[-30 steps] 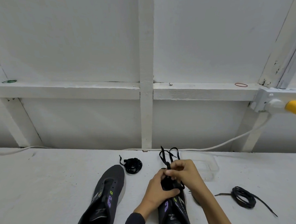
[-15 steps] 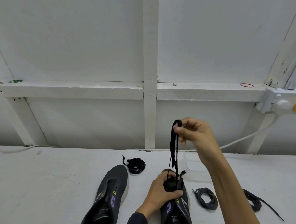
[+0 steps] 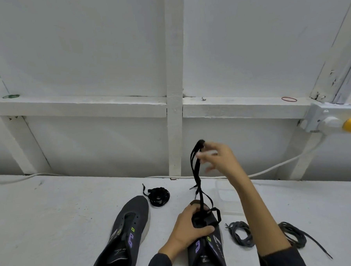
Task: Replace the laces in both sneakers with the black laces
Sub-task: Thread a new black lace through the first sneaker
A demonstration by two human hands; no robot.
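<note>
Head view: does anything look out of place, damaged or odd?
Nothing spilled or damaged. Only strays: a green band and a red band lie on the wall ledge, apart from the lacing work.

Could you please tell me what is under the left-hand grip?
The left-hand grip holds the front of a dark sneaker, where the black lace held up by the right-hand grip runs down and loops out. The eyelets beneath the palm are covered.
</note>
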